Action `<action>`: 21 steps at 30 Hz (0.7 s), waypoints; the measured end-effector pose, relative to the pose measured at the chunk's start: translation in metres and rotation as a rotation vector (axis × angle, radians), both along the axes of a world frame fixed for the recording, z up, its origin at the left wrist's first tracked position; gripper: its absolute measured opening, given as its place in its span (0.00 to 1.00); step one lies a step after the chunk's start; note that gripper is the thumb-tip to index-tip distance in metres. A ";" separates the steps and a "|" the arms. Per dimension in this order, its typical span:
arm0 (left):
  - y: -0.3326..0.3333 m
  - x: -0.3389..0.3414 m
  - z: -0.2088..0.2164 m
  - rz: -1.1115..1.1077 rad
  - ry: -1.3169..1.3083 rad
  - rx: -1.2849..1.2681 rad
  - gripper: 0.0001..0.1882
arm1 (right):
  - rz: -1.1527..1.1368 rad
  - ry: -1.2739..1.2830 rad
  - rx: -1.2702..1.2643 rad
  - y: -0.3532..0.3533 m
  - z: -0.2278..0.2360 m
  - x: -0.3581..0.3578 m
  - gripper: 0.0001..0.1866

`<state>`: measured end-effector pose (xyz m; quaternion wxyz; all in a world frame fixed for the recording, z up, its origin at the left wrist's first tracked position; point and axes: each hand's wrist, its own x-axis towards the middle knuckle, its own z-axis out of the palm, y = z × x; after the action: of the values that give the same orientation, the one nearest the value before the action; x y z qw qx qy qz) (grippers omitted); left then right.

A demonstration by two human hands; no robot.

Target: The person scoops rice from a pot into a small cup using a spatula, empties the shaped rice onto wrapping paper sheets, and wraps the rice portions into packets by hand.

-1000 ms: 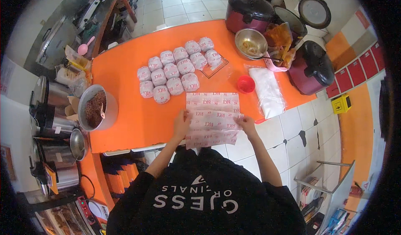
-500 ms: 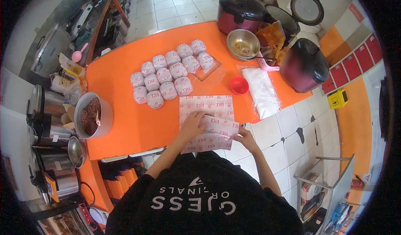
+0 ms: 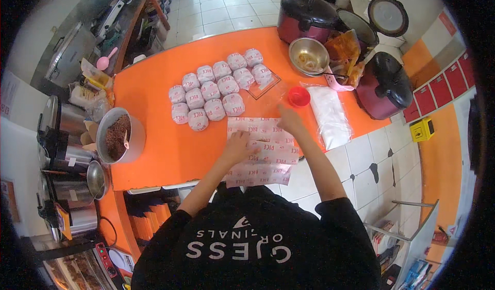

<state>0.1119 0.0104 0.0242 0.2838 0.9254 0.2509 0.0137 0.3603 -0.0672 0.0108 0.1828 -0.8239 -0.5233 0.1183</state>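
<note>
My left hand (image 3: 238,145) rests on printed wrapping paper (image 3: 268,175) at the table's near edge, its fingers spread over the sheet. A second piece of the same paper lies overlapped or folded across the middle of it; I cannot tell which. My right hand (image 3: 290,119) is raised over the paper's far right corner, with a finger stretched toward the far side and nothing visible in it. Just beyond it stands a small red cup (image 3: 299,97). Ahead and to the left, several round bundles (image 3: 210,90) wrapped in matching paper sit in rows.
A clear plastic bag with white contents (image 3: 329,115) lies right of the cup. Behind are a metal bowl (image 3: 309,56), a pink basket (image 3: 339,82) and dark red rice cookers (image 3: 384,86). At left stands a pot (image 3: 135,143) of brown crumbly food. The orange table (image 3: 160,158) has rounded bends.
My right hand has left the paper's right edge and moved up and away toward the red cup. The lifted paper now lies flatter, under my left hand. The view has shifted slightly.
</note>
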 end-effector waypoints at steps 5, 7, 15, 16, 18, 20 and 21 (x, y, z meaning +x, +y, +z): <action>0.010 -0.001 0.020 -0.066 -0.314 0.358 0.38 | 0.250 -0.082 -0.186 -0.012 0.040 -0.030 0.19; 0.009 0.001 0.035 -0.101 -0.325 0.429 0.38 | 0.406 -0.047 -0.079 -0.038 0.066 -0.049 0.15; 0.029 -0.007 0.032 -0.421 -0.036 0.571 0.28 | 0.634 -0.217 0.055 -0.101 0.071 -0.074 0.16; 0.032 -0.011 0.034 -0.452 -0.087 0.626 0.26 | 0.626 -0.239 0.077 -0.104 0.068 -0.074 0.18; 0.031 -0.012 0.036 -0.488 -0.141 0.679 0.24 | 0.603 -0.240 0.058 -0.108 0.062 -0.074 0.20; 0.024 -0.014 0.052 -0.522 -0.423 0.725 0.20 | 0.585 -0.238 0.041 -0.108 0.061 -0.075 0.22; 0.021 -0.012 0.051 -0.527 -0.422 0.724 0.20 | 0.555 -0.235 0.030 -0.106 0.061 -0.075 0.25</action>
<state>0.0999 0.0313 0.0752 -0.0174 0.9736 -0.0754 0.2149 0.2855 -0.1737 0.0714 0.0936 -0.6546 -0.7478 0.0598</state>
